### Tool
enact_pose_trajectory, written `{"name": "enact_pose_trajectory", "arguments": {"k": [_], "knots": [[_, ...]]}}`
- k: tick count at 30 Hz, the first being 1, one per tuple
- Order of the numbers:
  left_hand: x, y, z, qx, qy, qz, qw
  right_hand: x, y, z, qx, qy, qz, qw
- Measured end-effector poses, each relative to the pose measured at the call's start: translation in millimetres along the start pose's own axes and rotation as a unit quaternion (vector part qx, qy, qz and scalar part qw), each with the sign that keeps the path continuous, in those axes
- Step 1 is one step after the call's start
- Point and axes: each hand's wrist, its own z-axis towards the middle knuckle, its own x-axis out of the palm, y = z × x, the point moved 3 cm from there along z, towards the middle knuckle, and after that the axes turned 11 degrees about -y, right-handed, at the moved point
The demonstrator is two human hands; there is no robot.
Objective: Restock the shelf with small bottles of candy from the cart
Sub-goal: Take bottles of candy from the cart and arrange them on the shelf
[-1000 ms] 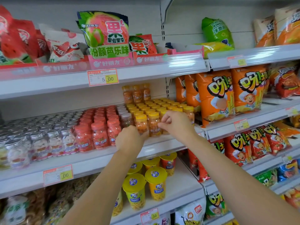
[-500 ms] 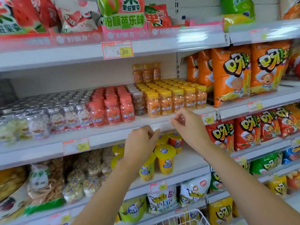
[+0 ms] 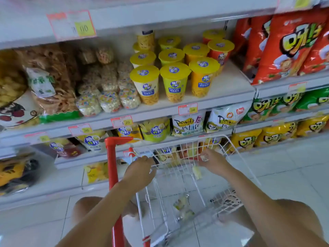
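Note:
The white wire cart (image 3: 229, 145) with a red frame stands in front of me, below the shelves. Small bottles of yellowish candy (image 3: 181, 205) lie at its bottom, and another one (image 3: 196, 172) sits higher up just under my right hand. My left hand (image 3: 140, 169) hangs over the cart's near rim with its fingers bent downward and nothing visible in it. My right hand (image 3: 212, 162) reaches into the cart; a small round pale thing shows at its fingers, but blur hides whether it is held.
Yellow-lidded snack cups (image 3: 175, 82) and bagged snacks (image 3: 53, 82) fill the shelf (image 3: 229, 90) above the cart. Orange and green chip bags (image 3: 288, 45) fill the shelves to the right. The red cart post (image 3: 112, 166) rises left of my left hand. White tiled floor lies below.
My view has dropped from the candy-bottle shelf to the cart. Both hands have come down from the shelf edge to the cart's basket.

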Motion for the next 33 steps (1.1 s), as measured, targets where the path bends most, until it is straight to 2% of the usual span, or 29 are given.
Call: {"name": "enact_pose_trajectory", "arguments": {"k": [4,7,9,12,16,19,21,25,28,30,33], "knots": [[30,-1,16,-0.007,0.048,0.057,0.997,55,-43,14,0.087,0.06,-0.019,0.994],[49,-15,33,-0.007,0.04,0.049,0.998,83,-67,20,0.13,0.106,-0.038,0.985],[72,-29,43,0.002,0.07,0.004,0.998,98,-78,23,0.14,0.121,-0.059,0.981],[127,-37,48,-0.035,0.179,-0.072,0.981,111,-89,31,0.129,0.094,-0.102,0.982],[186,-39,32,-0.103,0.302,-0.091,0.943,120,-93,46,0.076,0.021,-0.099,0.992],[215,-42,23,-0.155,0.318,-0.11,0.929,123,-93,62,0.057,-0.06,-0.047,0.995],[229,-43,20,-0.181,0.33,-0.124,0.918,124,-93,76,0.079,-0.08,-0.03,0.993],[249,-41,11,-0.207,0.362,-0.118,0.901,136,-98,97,0.144,-0.009,-0.03,0.989],[257,-38,7,-0.223,0.354,-0.127,0.899,145,-99,102,0.126,0.048,-0.083,0.987],[258,-37,7,-0.238,0.338,-0.126,0.902,146,-99,105,0.114,0.039,-0.092,0.988],[252,-35,12,-0.29,0.31,-0.148,0.893,142,-101,102,0.153,0.009,-0.044,0.987]]}}
